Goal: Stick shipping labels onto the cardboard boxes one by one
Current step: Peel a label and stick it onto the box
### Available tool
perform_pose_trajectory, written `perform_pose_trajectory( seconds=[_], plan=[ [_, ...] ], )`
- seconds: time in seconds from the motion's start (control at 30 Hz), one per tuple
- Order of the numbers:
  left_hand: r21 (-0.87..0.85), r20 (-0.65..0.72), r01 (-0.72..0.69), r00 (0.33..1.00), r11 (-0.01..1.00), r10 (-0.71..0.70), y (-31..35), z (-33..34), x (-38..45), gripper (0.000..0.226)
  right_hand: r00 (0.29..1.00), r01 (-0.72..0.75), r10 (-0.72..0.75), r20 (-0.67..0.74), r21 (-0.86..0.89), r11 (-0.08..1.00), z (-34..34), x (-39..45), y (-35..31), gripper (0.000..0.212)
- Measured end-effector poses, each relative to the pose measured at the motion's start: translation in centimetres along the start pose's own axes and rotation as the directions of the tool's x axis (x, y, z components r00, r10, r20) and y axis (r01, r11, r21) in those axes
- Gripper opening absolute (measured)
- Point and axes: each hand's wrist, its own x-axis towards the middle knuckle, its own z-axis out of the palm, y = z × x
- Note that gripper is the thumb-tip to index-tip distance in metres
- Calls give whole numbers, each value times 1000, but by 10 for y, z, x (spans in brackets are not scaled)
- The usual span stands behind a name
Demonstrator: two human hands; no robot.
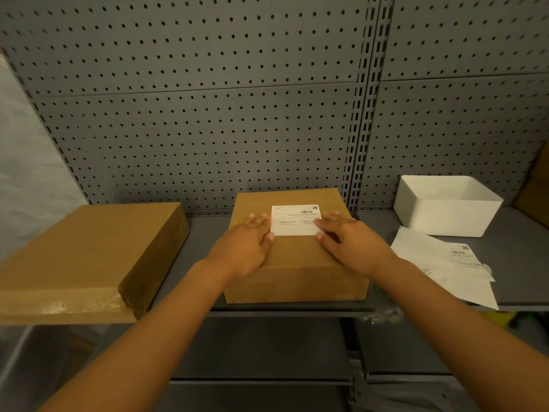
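Observation:
A brown cardboard box (300, 257) stands on the grey shelf in the middle. A white shipping label (295, 219) lies flat on its top, printed side up. My left hand (248, 242) rests palm down on the box top, fingertips touching the label's left edge. My right hand (347, 237) lies flat on the other side, its fingers over the label's right edge and lower right corner. Neither hand grips anything. A larger flat cardboard box (80, 257) sits to the left with no label visible on its top.
A white open tray (445, 206) stands at the back right, with loose label sheets (445, 263) in front of it. The grey shelf (520, 248) ends at a front edge just below the boxes. A pegboard wall (208, 114) closes the back. Another brown box (534, 191) shows at the far right.

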Motion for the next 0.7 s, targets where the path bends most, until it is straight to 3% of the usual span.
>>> perform_pose_trajectory(
  seconds=[0.1, 0.17, 0.27, 0.37, 0.47, 0.57, 0.6, 0.7],
  plan=[
    [-22, 16, -73, 997, 997, 73, 14, 5, -4, 50, 998, 55, -55, -1, 28, 998, 6, -3, -9, 47],
    [10, -10, -14, 1000, 1000, 15, 14, 5, -4, 48, 999, 41, -40, -20, 62, 997, 6, -6, -10, 44],
    [65, -44, 172, 984, 983, -170, -1, 0, -2, 50, 988, -109, 121, -93, 124, 986, -4, -14, 3, 41],
    [-127, -45, 300, 950, 945, -308, -12, -6, -1, 52, 950, -278, 303, -75, 243, 930, -8, -14, 15, 49],
    [-451, 4, 398, 896, 799, -444, -13, -12, 0, 58, 900, -415, 433, 53, 413, 811, -7, -5, 20, 61],
    [-773, 145, 435, 829, 461, -541, -12, -14, 0, 50, 876, -465, 454, 164, 539, 702, -6, 0, 18, 62],
    [-810, 171, 431, 823, 399, -541, -12, -14, -1, 46, 878, -459, 449, 166, 558, 691, -4, 0, 18, 60],
    [-824, 165, 415, 826, 385, -538, -13, -8, -2, 44, 874, -460, 460, 159, 576, 676, 0, 1, 19, 59]
  ],
)
